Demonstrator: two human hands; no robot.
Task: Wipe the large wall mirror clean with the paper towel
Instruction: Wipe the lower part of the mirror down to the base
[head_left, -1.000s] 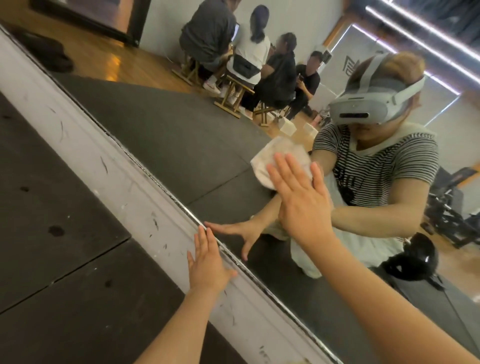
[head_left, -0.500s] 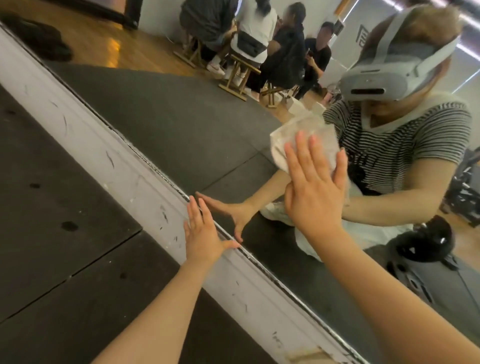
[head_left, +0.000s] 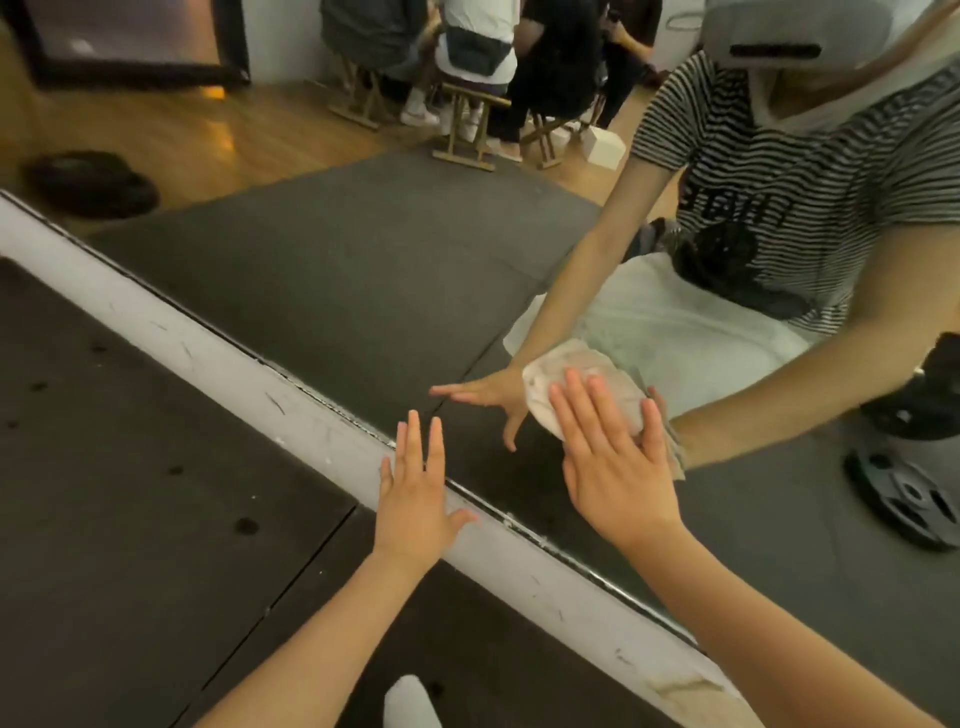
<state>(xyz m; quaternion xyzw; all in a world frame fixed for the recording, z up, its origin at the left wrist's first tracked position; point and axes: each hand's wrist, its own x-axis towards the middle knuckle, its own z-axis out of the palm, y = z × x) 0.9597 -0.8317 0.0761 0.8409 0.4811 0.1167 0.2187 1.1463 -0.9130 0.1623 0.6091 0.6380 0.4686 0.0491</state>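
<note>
The large wall mirror (head_left: 337, 270) fills the upper right of the head view, down to a white base strip. My right hand (head_left: 618, 467) presses a crumpled white paper towel (head_left: 582, 395) flat against the glass low down, fingers straight and spread over it. My left hand (head_left: 418, 499) rests flat on the white strip at the mirror's bottom edge, fingers straight. Both hands and the towel show reflected in the glass.
A scuffed white base strip (head_left: 208, 353) runs diagonally under the mirror. Dark floor mats (head_left: 130, 493) lie below it. A white object (head_left: 410, 701) pokes in at the bottom edge. The glass reflects seated people on wooden stools (head_left: 462, 130) and a dark helmet (head_left: 909, 499).
My right hand has slid the paper towel down the glass toward the bottom edge. The camera has tilted down. My left hand has stayed on the white strip.
</note>
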